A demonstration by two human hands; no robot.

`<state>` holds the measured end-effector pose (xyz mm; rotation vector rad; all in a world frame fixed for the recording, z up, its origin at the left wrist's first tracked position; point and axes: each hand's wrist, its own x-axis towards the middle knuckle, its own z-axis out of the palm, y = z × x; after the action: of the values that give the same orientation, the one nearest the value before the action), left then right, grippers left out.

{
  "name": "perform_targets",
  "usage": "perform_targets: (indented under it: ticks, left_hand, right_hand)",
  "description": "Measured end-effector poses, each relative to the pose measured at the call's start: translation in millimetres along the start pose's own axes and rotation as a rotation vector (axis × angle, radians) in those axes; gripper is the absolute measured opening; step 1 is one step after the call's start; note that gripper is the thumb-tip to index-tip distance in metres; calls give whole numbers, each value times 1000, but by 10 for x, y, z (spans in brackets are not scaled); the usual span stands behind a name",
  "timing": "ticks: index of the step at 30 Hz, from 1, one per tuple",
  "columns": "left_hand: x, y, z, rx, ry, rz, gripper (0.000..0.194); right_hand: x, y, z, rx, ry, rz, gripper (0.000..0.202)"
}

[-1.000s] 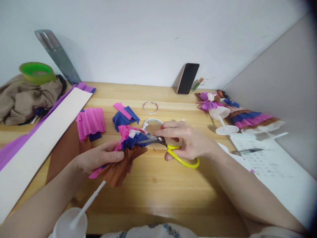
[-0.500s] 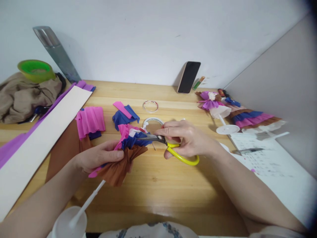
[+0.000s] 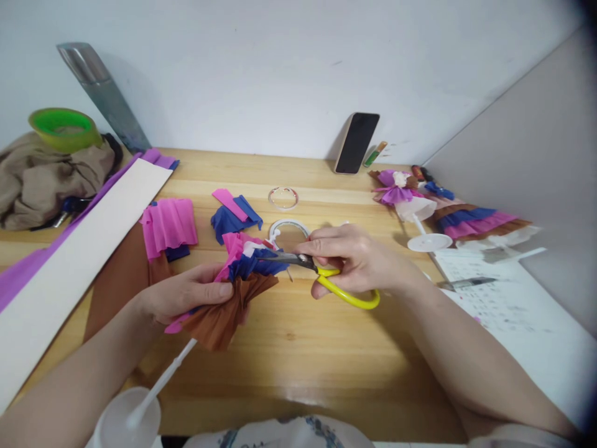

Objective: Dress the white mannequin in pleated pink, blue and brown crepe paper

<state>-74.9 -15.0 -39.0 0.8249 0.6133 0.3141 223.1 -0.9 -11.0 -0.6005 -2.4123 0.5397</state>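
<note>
My left hand (image 3: 191,294) grips a bunch of gathered crepe paper (image 3: 228,311) in brown, blue and pink, with a bit of white near its top. A white plastic stem with a round base (image 3: 161,379) sticks out below the bunch toward me. In my right hand (image 3: 359,258) are yellow-handled scissors (image 3: 349,294), their dark blades lying against the blue layer of the paper. Whether the blades are fully closed I cannot tell. Just behind the scissors lies a white tape roll (image 3: 283,224), partly hidden by my right hand.
Pleated pink paper (image 3: 168,227), blue scraps (image 3: 233,218) and a long white board (image 3: 88,249) lie on the left. A clear ring (image 3: 283,198) and an upright phone (image 3: 357,143) are farther back. Finished-looking paper dolls (image 3: 476,221) and a written sheet (image 3: 504,298) occupy the right.
The scissors' yellow handle has shifted slightly right and its angle differs a little. My left hand and the paper bunch stay nearly where they were; the whole view has moved slightly.
</note>
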Motion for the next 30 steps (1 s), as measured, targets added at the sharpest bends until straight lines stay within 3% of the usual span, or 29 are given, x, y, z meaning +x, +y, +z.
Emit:
perform_targets:
  ticks: [25,30]
  left_hand:
    - [1,6,9,-28,17,-39,41]
    - [-9,30,54,-28,36,-46,42]
  right_hand:
    - [-58,77,-79,-68,-53,-72,31]
    - [-15,-12,-126,-100,-147,56,27]
